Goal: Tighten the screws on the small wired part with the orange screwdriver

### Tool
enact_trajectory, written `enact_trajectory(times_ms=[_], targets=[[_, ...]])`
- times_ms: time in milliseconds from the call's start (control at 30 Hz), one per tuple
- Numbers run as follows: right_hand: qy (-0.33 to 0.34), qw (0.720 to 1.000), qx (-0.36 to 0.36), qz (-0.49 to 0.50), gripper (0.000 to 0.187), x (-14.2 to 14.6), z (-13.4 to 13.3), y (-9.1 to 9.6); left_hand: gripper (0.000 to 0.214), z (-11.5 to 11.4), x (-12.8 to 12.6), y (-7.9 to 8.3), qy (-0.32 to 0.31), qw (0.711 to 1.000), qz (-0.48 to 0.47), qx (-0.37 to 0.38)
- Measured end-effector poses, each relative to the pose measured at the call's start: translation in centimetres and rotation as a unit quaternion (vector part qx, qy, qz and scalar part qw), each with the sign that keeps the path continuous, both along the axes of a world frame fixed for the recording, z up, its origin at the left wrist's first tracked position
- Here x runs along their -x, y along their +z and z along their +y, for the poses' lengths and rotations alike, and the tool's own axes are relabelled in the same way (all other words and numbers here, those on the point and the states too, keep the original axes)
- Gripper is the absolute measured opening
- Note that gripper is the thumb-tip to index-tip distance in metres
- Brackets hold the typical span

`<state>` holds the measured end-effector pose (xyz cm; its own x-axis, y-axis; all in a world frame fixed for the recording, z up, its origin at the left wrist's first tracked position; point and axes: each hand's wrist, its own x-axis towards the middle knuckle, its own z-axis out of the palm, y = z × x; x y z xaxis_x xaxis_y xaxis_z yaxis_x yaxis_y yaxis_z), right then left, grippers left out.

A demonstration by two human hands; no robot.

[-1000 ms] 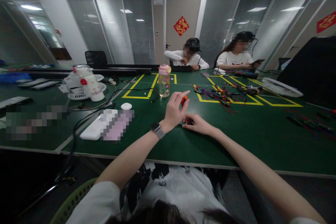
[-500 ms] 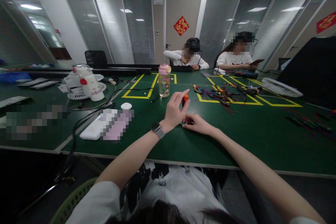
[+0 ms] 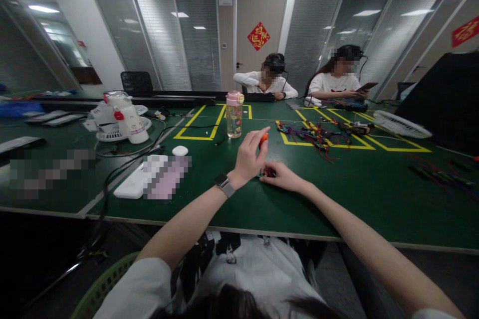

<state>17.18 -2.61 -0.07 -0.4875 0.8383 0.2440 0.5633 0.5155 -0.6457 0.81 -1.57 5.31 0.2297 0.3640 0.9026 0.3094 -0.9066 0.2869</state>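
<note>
My left hand [image 3: 248, 157], with a watch on its wrist, is raised over the green table [image 3: 337, 199] and is closed around a small orange-handled tool [image 3: 263, 138] held upright. My right hand [image 3: 281, 175] rests on the table just right of it, fingers curled on a small dark part with coloured wires [image 3: 265, 174], most of which is hidden under the fingers. The tool's lower end points down at that part.
A pink-lidded water bottle [image 3: 234, 114] stands beyond my hands. A white device [image 3: 131, 185], a round white puck [image 3: 180, 150] and black cables lie to the left, a white fan [image 3: 119, 118] farther back. A heap of coloured wires [image 3: 316, 136] lies in yellow-taped squares. Two people sit opposite.
The orange tool in my left hand has turned and shifted slightly. Both hands stay in the same place.
</note>
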Motion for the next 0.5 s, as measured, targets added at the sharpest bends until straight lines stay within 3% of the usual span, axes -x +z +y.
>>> enact_trajectory(times_ms=[267, 500], targets=[[-0.004, 1.0, 0.0, 0.0, 0.013, 0.03, -0.01, 0.02, 0.024, 0.16, -0.02, -0.23, 0.038, 0.999, -0.012, -0.007], [-0.001, 1.0, -0.001, -0.001, 0.013, 0.1, -0.08, 0.11, 0.026, -0.09, 0.08, -0.12, 0.009, 1.0, -0.006, 0.007]])
